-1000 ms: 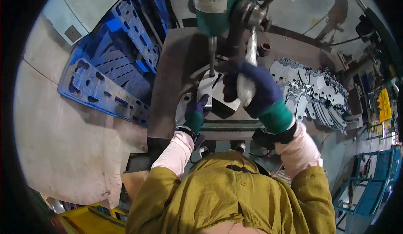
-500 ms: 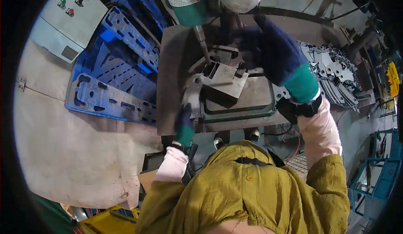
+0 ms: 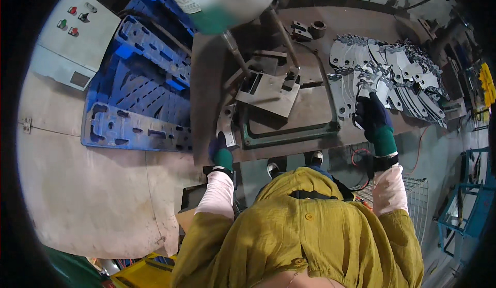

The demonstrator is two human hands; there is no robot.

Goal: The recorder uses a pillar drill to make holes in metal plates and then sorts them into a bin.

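Observation:
My left hand (image 3: 220, 148), in a dark glove with a green cuff, grips the near end of a curved metal plate (image 3: 227, 121) with holes. The plate lies by the left side of a steel block fixture (image 3: 269, 96). My right hand (image 3: 374, 118), gloved alike, is at the near edge of a pile of similar plates (image 3: 408, 79). Its fingers close on a plate (image 3: 368, 87) there; the exact grip is partly hidden. Above the fixture hangs a green machine head (image 3: 217, 17), with metal rods reaching down toward the block.
The fixture stands on a green-rimmed base (image 3: 294, 139) on a brown metal table (image 3: 206, 81). A metal ring (image 3: 317, 28) lies at the far side. Blue plastic pallets (image 3: 137, 128) and a control box (image 3: 77, 35) are at the left. A wire basket (image 3: 413, 192) stands near my right arm.
My right hand has moved from the rod beside the fixture rightward to the plate pile. My left hand and its plate have shifted slightly nearer me and left. The view has shifted somewhat.

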